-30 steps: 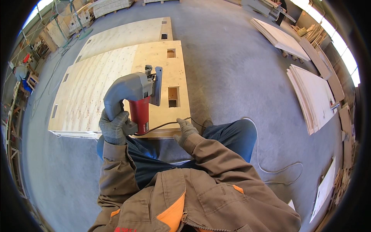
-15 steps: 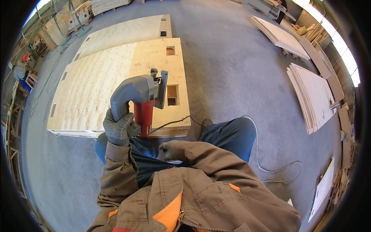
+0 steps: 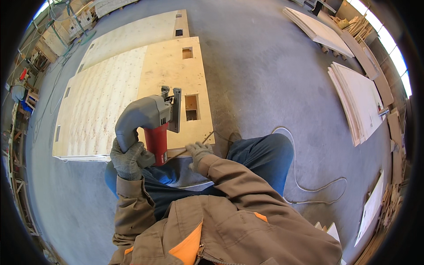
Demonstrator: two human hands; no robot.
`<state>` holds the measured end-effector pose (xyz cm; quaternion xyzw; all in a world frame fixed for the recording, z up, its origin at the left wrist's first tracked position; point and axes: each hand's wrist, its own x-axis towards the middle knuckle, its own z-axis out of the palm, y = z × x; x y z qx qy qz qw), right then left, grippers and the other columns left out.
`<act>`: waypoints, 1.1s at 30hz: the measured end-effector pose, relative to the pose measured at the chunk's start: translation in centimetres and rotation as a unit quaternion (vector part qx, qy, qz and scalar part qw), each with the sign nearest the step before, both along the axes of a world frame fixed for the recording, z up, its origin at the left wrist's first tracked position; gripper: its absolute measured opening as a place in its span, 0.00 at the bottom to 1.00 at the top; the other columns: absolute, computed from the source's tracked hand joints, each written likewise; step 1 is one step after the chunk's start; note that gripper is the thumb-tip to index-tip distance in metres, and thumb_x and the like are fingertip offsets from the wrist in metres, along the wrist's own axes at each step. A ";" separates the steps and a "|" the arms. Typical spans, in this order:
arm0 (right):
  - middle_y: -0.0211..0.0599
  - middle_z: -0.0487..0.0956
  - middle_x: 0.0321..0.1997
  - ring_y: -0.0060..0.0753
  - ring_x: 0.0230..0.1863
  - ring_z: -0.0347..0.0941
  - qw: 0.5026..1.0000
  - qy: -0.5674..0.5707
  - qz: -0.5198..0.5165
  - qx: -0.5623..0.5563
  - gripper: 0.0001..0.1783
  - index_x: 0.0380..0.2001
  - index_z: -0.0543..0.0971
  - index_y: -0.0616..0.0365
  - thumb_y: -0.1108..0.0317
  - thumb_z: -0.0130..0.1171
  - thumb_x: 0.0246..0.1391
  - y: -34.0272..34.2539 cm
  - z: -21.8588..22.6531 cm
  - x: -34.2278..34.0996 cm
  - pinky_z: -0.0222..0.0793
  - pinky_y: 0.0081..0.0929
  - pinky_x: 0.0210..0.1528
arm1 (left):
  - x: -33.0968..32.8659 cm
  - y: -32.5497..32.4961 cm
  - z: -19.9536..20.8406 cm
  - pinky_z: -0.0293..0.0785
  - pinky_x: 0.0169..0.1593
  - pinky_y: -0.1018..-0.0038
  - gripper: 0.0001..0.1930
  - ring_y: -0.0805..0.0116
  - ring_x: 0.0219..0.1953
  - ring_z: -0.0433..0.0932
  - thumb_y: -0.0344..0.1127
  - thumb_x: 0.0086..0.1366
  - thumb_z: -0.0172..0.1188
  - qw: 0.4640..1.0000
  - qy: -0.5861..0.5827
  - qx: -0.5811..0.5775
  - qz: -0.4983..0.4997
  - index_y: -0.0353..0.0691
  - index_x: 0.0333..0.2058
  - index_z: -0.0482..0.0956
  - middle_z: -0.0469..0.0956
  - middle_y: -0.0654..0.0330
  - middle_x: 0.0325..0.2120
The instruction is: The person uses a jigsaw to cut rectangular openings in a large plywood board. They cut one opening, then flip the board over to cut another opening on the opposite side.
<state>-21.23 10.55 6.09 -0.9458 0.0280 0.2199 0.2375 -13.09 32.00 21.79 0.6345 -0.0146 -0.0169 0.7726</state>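
My gloved left hand (image 3: pixel 126 160) is wrapped round the handle of a grey and red jigsaw (image 3: pixel 155 139). The jigsaw is held up off the wood, its flat metal base plate (image 3: pixel 176 110) turned to the right. My gloved right hand (image 3: pixel 199 152) lies at the near edge of the plywood panel (image 3: pixel 170 79), fingers stretched out over the dark power cord (image 3: pixel 207 138). Whether the fingertips press on the cord or the panel I cannot tell. Just beyond the jigsaw is a rectangular cutout (image 3: pixel 191 107) in the panel, with another cutout (image 3: pixel 187 53) farther off.
A second stack of panels (image 3: pixel 137 35) lies behind the first. More sheets (image 3: pixel 355 104) are stacked at the right. A pale cable (image 3: pixel 316 202) loops over the grey floor (image 3: pixel 260 79). My bent knees (image 3: pixel 269 159) flank my hands.
My right hand has moved forward from my lap to the panel edge, its fingers straightening. The jigsaw in my left hand has shifted slightly left and down in view.
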 end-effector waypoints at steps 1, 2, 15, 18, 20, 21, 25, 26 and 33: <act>0.45 0.71 0.65 0.50 0.67 0.66 0.996 0.074 0.042 0.007 0.38 0.64 0.69 0.50 0.59 0.64 0.46 0.1 -0.2 0.3 0.58 0.45 0.69 | 0.1 0.0 0.1 0.78 0.28 0.73 0.18 0.68 0.24 0.78 0.15 0.52 0.64 1.000 -0.002 0.000 0.005 0.31 0.43 0.76 0.80 0.55 0.32; 0.46 0.76 0.62 0.50 0.65 0.70 0.985 0.147 0.085 0.014 0.36 0.61 0.72 0.51 0.60 0.63 0.46 0.2 -0.3 0.5 0.61 0.46 0.67 | 0.4 -0.1 0.1 0.78 0.28 0.73 0.18 0.68 0.24 0.78 0.16 0.52 0.64 1.000 0.000 0.002 0.008 0.32 0.43 0.76 0.80 0.55 0.32; 0.52 0.78 0.58 0.53 0.63 0.71 0.954 0.283 -0.040 0.096 0.29 0.57 0.76 0.56 0.64 0.59 0.49 -1.0 -9.9 -0.8 0.62 0.44 0.68 | 3.6 -1.6 -5.7 0.74 0.24 0.75 0.16 0.73 0.20 0.75 0.22 0.53 0.71 0.993 0.070 0.083 0.036 0.34 0.39 0.76 0.79 0.58 0.24; 0.54 0.78 0.57 0.54 0.63 0.71 0.963 0.236 -0.108 0.073 0.27 0.56 0.77 0.57 0.64 0.58 0.50 -0.9 -12.3 0.1 0.62 0.44 0.68 | 4.3 -2.0 -6.1 0.74 0.25 0.76 0.16 0.73 0.21 0.76 0.23 0.54 0.71 0.989 0.065 0.127 0.034 0.33 0.40 0.75 0.79 0.59 0.25; 0.52 0.80 0.54 0.52 0.58 0.75 0.969 0.192 -0.141 0.065 0.27 0.55 0.77 0.57 0.64 0.59 0.49 -0.6 -13.5 0.1 0.69 0.40 0.61 | 5.0 -2.1 -6.6 0.75 0.26 0.76 0.17 0.73 0.23 0.76 0.23 0.54 0.71 0.989 0.056 0.135 0.028 0.33 0.40 0.75 0.79 0.59 0.26; 0.51 0.81 0.53 0.52 0.56 0.77 0.971 0.170 -0.157 0.062 0.27 0.55 0.77 0.57 0.63 0.60 0.49 -0.4 -13.6 0.5 0.72 0.37 0.58 | 5.5 -2.1 -6.6 0.75 0.27 0.76 0.17 0.73 0.24 0.76 0.23 0.53 0.71 0.989 0.059 0.133 0.030 0.32 0.41 0.75 0.79 0.58 0.28; 0.51 0.81 0.51 0.51 0.56 0.77 0.959 0.173 -0.196 0.108 0.28 0.56 0.76 0.59 0.63 0.61 0.50 -1.2 -11.8 2.4 0.71 0.38 0.60 | 7.1 -2.4 -6.2 0.78 0.30 0.76 0.20 0.73 0.27 0.78 0.23 0.51 0.72 0.986 0.074 0.144 0.034 0.32 0.43 0.76 0.80 0.57 0.32; 0.52 0.81 0.52 0.52 0.57 0.76 0.958 0.174 -0.196 0.113 0.28 0.56 0.76 0.59 0.63 0.61 0.50 -1.3 -10.5 3.5 0.71 0.38 0.60 | 7.5 -2.3 -6.4 0.78 0.31 0.76 0.20 0.72 0.28 0.78 0.22 0.51 0.72 0.985 0.076 0.154 0.036 0.32 0.43 0.76 0.80 0.56 0.33; 0.48 0.82 0.51 0.45 0.54 0.79 0.918 0.088 -0.310 0.230 0.25 0.54 0.77 0.60 0.63 0.62 0.53 -3.2 -7.3 7.2 0.73 0.34 0.58 | 10.6 -3.1 -6.5 0.79 0.38 0.73 0.24 0.69 0.32 0.80 0.25 0.45 0.74 0.978 0.085 0.188 0.039 0.33 0.43 0.76 0.81 0.56 0.33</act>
